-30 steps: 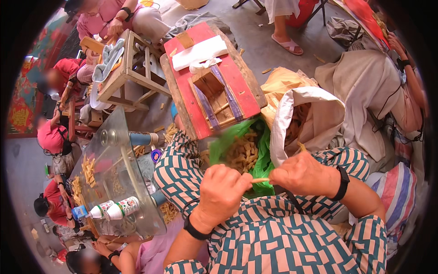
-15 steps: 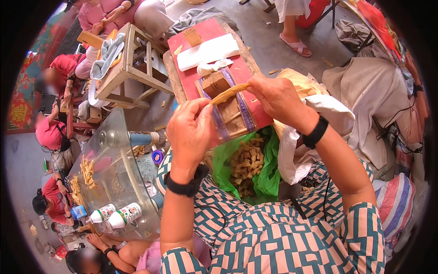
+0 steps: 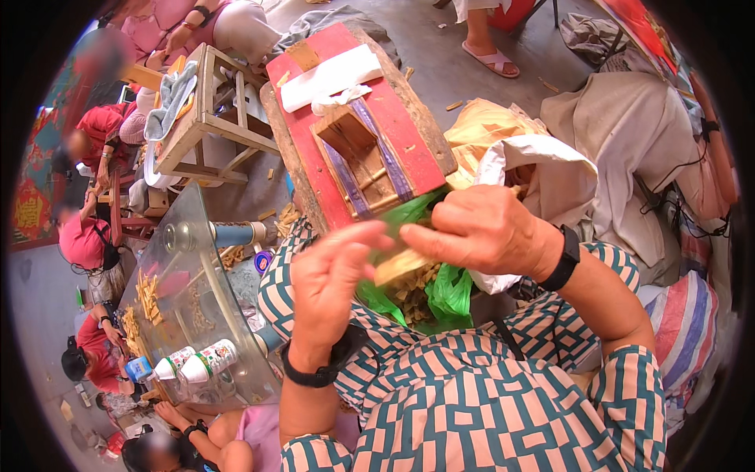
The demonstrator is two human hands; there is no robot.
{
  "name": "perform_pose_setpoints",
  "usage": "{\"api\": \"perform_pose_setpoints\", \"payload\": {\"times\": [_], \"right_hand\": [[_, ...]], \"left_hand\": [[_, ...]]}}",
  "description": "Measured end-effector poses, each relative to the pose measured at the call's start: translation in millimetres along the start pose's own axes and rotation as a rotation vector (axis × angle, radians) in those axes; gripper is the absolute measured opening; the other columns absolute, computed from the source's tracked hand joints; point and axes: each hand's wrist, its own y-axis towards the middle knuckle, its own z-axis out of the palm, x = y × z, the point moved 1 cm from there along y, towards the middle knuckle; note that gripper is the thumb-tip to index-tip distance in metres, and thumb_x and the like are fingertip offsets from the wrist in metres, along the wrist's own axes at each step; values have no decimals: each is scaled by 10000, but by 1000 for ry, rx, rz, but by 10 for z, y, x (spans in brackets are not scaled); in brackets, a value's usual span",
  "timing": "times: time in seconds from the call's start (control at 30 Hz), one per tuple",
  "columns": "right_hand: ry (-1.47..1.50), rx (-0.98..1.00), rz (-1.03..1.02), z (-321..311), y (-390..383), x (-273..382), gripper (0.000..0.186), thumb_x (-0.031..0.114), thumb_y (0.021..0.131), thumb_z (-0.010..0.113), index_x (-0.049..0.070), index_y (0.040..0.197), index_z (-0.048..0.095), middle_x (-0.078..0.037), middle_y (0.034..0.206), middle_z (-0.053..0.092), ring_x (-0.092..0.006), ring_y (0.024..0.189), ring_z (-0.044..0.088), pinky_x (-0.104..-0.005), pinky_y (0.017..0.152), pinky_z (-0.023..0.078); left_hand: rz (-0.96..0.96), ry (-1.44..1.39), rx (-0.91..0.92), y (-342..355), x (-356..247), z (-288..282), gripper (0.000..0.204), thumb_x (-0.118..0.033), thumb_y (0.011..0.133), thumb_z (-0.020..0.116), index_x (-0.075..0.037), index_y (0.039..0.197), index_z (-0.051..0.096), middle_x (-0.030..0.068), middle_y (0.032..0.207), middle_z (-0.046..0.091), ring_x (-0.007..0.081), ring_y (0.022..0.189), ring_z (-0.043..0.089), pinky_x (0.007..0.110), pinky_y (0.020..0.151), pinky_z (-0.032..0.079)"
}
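Note:
My left hand [image 3: 326, 287], blurred, has its fingers loosely apart beside a blurred yellowish folded strip [image 3: 399, 267]. My right hand [image 3: 491, 232] has its fingers curled at that strip, which hangs over an open green plastic bag [image 3: 448, 297] of short yellowish pieces in my lap. Beyond my hands is a red board [image 3: 299, 101] on worn wood, bearing a small wooden jig [image 3: 350, 134] with purple bands, a white padded strip [image 3: 330, 77] and a crumpled white cloth.
A white sack [image 3: 574, 161] and beige cloth lie right, a striped bag [image 3: 684, 330] lower right. Left are a glass table [image 3: 228, 299] with bottles and strips, and a wooden stool [image 3: 204, 134] with a towel. Several co-workers sit along the left; a sandalled foot [image 3: 491, 59] is ahead.
Half a second ago both hands held the strip up at the jig; they have since come down toward the green bag, the strip lower, and my left fingers have loosened.

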Motion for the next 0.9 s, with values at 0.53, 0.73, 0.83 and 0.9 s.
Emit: {"api": "perform_pose_setpoints", "payload": {"times": [0.53, 0.73, 0.83, 0.9], "right_hand": [[474, -314, 104, -246, 200, 860, 242, 156, 855, 647, 44, 1069, 654, -62, 780, 666, -231, 661, 680, -347, 553, 542], [-111, -630, 194, -516, 1197, 1978, 185, 134, 814, 622, 7, 928, 552, -43, 771, 519, -176, 701, 559, -284, 560, 428], [1201, -253, 51, -636, 1079, 2093, 341, 79, 960, 447, -50, 1236, 294, -244, 970, 510, -393, 832, 641, -439, 611, 573], [1040, -388, 112, -310, 982, 1925, 196, 124, 876, 558, 9, 1002, 461, -149, 795, 548, -340, 700, 648, -417, 518, 512]], "left_hand": [[648, -757, 421, -851, -636, -259, 164, -161, 838, 661, -27, 745, 648, 28, 502, 583, 157, 392, 492, 269, 476, 443], [673, -1227, 373, -977, -1131, -171, 179, -112, 855, 715, -97, 704, 618, 55, 734, 633, 156, 628, 567, 334, 584, 412], [604, -1111, 256, -999, -1095, -226, 110, -117, 836, 720, -93, 753, 653, 71, 846, 655, 173, 747, 594, 374, 702, 419], [525, -987, 129, -1004, -1052, -257, 69, -121, 824, 723, -89, 785, 676, 82, 920, 670, 184, 827, 613, 401, 780, 424]]}}
